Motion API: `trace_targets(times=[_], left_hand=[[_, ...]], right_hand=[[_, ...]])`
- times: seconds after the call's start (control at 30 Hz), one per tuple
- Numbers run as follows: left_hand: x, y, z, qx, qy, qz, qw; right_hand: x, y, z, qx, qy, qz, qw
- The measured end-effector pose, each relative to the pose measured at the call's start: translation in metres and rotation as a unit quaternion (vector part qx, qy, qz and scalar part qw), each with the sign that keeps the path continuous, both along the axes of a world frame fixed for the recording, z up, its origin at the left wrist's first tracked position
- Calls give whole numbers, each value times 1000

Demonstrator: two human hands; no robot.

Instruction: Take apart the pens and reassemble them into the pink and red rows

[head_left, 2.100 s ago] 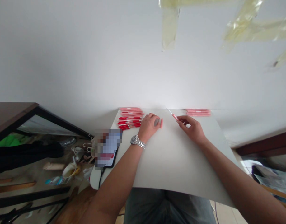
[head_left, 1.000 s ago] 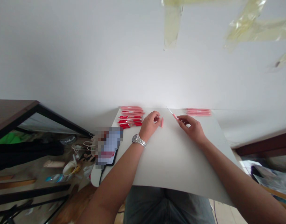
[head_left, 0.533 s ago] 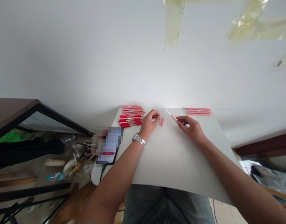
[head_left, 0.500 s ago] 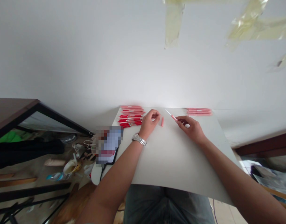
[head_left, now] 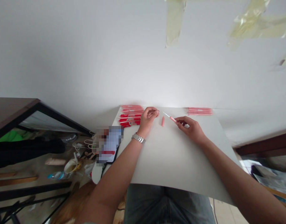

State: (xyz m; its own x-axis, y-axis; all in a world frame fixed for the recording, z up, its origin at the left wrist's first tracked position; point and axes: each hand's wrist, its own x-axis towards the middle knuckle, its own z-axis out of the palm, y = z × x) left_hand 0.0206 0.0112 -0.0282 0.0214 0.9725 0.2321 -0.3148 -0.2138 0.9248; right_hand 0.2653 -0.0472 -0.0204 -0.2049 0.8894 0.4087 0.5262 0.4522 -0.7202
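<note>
The fingers (head_left: 180,119) of the right hand (head_left: 190,127), right of centre in the head view, are closed in a pinch on a pink pen barrel (head_left: 172,119); a slender white rod (head_left: 166,114), probably its refill, sticks out toward the upper left. The left hand (head_left: 147,121), just left of centre, has thumb and forefinger drawn together near the rod's tip but apart from it; whether anything tiny sits between them I cannot tell. A separate pink barrel piece (head_left: 163,121) lies on the bench (head_left: 171,155) at mid-frame, between the two hands, its long side running up and down the frame.

The pen barrel looks like light, stiff plastic, smooth enough to turn or slide under a loose pinch. Its thickest part, where the right fingers sit, seems the soundest hold. The white rod is thin and probably bends under sideways force, so it is best held lightly, close to where it leaves the barrel. The loose piece should weigh next to nothing and may well roll when nudged; pinching it across its middle, from both long sides, looks safest.

Left of centre in the frame lie pink pens (head_left: 131,108) with red pens (head_left: 130,119) below them; right of centre lies another pink row (head_left: 200,111), by the wall.
</note>
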Motion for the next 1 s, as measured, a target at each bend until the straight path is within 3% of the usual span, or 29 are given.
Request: trace_targets(times=[0.43,1.0], left_hand=[[3,-1,1,-19,-25,-40,999],[4,-8,9,-6,0,-53,999]], right_hand=[[2,3,-6,5,-17,7,1000],[0,0,0,5,-20,9,1000]])
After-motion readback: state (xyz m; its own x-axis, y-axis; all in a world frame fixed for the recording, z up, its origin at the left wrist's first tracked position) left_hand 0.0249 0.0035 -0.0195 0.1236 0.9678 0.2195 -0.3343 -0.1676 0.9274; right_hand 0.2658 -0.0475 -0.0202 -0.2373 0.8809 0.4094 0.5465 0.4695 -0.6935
